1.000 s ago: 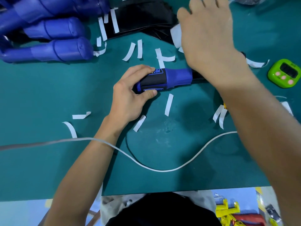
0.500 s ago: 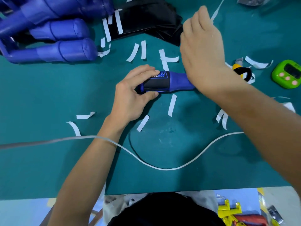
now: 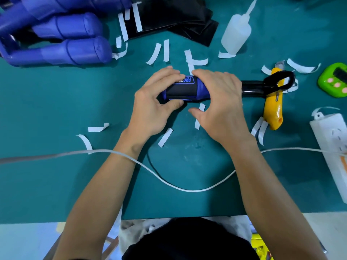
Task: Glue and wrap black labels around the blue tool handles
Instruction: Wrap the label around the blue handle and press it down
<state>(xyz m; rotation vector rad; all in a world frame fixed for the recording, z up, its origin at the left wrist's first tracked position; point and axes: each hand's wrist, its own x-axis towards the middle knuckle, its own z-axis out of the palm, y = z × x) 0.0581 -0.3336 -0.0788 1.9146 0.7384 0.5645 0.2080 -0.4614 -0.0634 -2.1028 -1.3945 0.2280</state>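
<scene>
Position: blue tool handle [image 3: 201, 89] lies across the middle of the green mat [image 3: 56, 102]. Its black shaft [image 3: 251, 87] runs right and ends in a loop lying over a yellow utility knife [image 3: 272, 113]. Around the grip section sits a black label [image 3: 180, 91], blue lettering on the far side. The left hand [image 3: 152, 107] grips the butt end, fingers over the top, thumb beneath on the label. The right hand [image 3: 223, 106] covers the shaft-side end with fingers arched over it and thumb pointing left, clear of the handle. A glue bottle [image 3: 235, 34] stands on the far side beside black label sheets [image 3: 169, 14]. More blue handles [image 3: 65, 51] are heaped far left. White paper strips [image 3: 165, 136] lie scattered.
</scene>
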